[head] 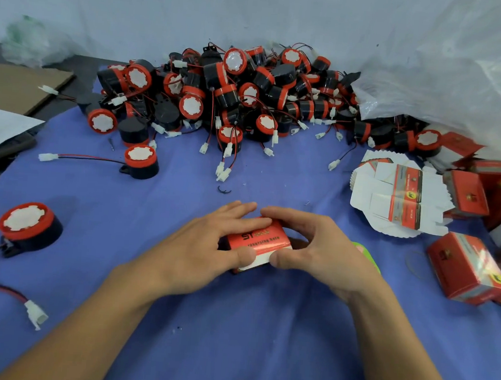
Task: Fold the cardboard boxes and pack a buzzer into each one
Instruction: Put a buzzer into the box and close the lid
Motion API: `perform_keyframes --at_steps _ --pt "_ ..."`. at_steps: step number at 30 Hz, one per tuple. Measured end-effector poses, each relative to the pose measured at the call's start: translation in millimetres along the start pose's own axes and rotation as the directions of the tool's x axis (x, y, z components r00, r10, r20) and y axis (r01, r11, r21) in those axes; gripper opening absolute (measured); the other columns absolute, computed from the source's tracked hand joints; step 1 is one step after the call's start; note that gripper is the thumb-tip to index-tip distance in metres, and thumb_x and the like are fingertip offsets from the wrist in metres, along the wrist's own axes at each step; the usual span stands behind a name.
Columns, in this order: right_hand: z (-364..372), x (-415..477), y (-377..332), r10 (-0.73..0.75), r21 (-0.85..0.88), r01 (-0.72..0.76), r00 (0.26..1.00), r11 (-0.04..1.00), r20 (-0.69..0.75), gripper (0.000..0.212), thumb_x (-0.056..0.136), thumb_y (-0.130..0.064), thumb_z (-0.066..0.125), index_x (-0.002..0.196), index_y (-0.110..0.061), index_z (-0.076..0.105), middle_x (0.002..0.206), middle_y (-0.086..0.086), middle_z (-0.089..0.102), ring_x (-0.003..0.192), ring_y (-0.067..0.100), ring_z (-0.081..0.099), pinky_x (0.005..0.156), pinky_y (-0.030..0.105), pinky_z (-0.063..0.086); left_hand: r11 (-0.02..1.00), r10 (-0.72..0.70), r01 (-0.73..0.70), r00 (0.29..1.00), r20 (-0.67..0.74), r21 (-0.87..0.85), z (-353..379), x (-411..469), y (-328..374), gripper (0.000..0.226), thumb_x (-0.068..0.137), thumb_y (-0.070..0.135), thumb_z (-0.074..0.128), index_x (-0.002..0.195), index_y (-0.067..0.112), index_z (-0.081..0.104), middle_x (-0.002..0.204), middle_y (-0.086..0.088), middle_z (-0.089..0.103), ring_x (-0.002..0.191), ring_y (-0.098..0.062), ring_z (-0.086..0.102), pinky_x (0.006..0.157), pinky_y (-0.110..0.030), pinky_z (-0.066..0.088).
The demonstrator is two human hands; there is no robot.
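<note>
Two hands, left hand [202, 246] and right hand [325, 251], fingers [235, 210] curled round red box [258, 239]; label "ST", rest blurred.

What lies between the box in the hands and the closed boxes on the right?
A green object, mostly hidden behind the right hand, lies on the blue cloth between the red box and the closed boxes.

A small packing workshop: a heap of loose buzzers [227, 97], stacked flat box blanks [400, 197] and filled red boxes [466, 266] crowd a blue-covered table [230, 339].
</note>
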State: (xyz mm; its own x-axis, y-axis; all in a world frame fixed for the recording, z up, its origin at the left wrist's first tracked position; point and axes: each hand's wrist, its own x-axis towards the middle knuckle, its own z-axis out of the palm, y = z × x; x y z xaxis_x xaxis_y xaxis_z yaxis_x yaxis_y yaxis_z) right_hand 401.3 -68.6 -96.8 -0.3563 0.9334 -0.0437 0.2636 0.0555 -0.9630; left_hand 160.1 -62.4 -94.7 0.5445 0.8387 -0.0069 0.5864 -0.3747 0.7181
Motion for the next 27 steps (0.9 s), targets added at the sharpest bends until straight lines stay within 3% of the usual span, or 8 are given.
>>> perform_keyframes --at_steps 3,5,8,13,16,20,22,27 --pt "9.7 7.1 2.0 -0.019 -0.101 0.001 0.985 0.995 -0.169 0.062 0.075 -0.018 0.086 0.131 -0.038 0.066 0.124 -0.026 0.069 0.116 -0.007 0.063 0.094 0.018 0.052 0.998 0.035 -0.026 0.987 -0.155 0.063 0.9 7.7 0.0 0.049 0.097 0.044 0.058 0.140 0.063 0.045 0.158 0.039 0.026 0.144 0.024 0.008 0.118 -0.012 0.014" --pt "16.3 11.7 1.8 -0.067 -0.224 0.006 0.961 0.975 -0.269 0.059 0.080 -0.022 0.086 0.133 -0.037 0.066 0.125 -0.032 0.065 0.116 -0.017 0.057 0.095 0.007 0.044 0.995 0.052 -0.025 0.958 -0.283 0.095 4.9 10.8 0.7 0.046 0.100 0.030 0.064 0.141 0.048 0.056 0.152 0.032 0.043 0.141 0.020 0.024 0.120 -0.013 0.021" --pt "20.2 13.7 3.3 -0.091 -0.305 -0.008 0.947 0.952 -0.307 0.057 0.083 -0.027 0.085 0.136 -0.035 0.065 0.135 -0.030 0.057 0.123 -0.020 0.049 0.095 -0.001 0.036 0.981 0.083 -0.008 0.917 -0.389 0.192 12.9 8.6 3.0 0.041 0.098 0.023 0.069 0.136 0.038 0.065 0.146 0.021 0.056 0.138 0.008 0.040 0.116 -0.008 0.021" --pt "20.4 12.5 3.1 -0.075 -0.348 -0.032 0.954 0.937 -0.289 0.060 0.083 -0.035 0.083 0.139 -0.039 0.062 0.148 -0.028 0.050 0.131 -0.012 0.047 0.107 0.014 0.041 0.976 0.073 -0.005 0.950 -0.305 0.219 10.8 4.6 5.6 0.045 0.097 0.033 0.070 0.142 0.035 0.060 0.144 0.029 0.045 0.138 0.015 0.028 0.112 0.002 0.010" --pt "27.0 9.3 2.6 -0.094 -0.322 -0.011 0.946 0.947 -0.309 0.055 0.083 -0.034 0.082 0.134 -0.043 0.065 0.147 -0.031 0.048 0.117 -0.023 0.051 0.099 0.011 0.045 0.983 0.059 -0.003 0.952 -0.300 0.183 13.2 4.3 6.5 0.044 0.101 0.030 0.066 0.144 0.033 0.058 0.152 0.024 0.045 0.142 0.013 0.026 0.117 -0.006 0.015" --pt "30.1 4.8 -2.2 -0.210 -0.370 0.037 0.874 0.928 -0.439 0.038 0.079 -0.022 0.082 0.099 -0.052 0.072 0.110 -0.042 0.065 0.099 -0.014 0.065 0.087 0.007 0.049 0.981 0.078 -0.014 0.941 -0.330 0.191 15.3 5.3 8.9 0.041 0.101 0.020 0.066 0.141 0.029 0.062 0.150 0.016 0.051 0.139 0.012 0.030 0.115 -0.006 0.019" --pt "27.4 4.2 -4.0 -0.211 -0.390 0.038 0.887 0.920 -0.411 0.039 0.082 -0.021 0.082 0.097 -0.055 0.070 0.095 -0.053 0.060 0.096 -0.012 0.066 0.085 0.004 0.046 0.981 0.080 -0.016 0.941 -0.330 0.192 13.2 5.8 7.7 0.039 0.100 0.019 0.067 0.138 0.029 0.064 0.148 0.015 0.054 0.137 0.013 0.031 0.111 0.001 0.016" --pt "23.9 6.8 0.5 -0.235 -0.424 0.038 0.874 0.905 -0.424 0.013 0.088 -0.028 0.079 0.097 -0.037 0.081 0.101 -0.040 0.066 0.093 -0.007 0.068 0.083 0.012 0.050 0.995 0.055 -0.024 0.941 -0.333 0.098 4.0 8.7 5.4 0.035 0.099 0.027 0.068 0.122 0.053 0.065 0.135 0.029 0.061 0.123 0.033 0.035 0.112 -0.007 0.030"
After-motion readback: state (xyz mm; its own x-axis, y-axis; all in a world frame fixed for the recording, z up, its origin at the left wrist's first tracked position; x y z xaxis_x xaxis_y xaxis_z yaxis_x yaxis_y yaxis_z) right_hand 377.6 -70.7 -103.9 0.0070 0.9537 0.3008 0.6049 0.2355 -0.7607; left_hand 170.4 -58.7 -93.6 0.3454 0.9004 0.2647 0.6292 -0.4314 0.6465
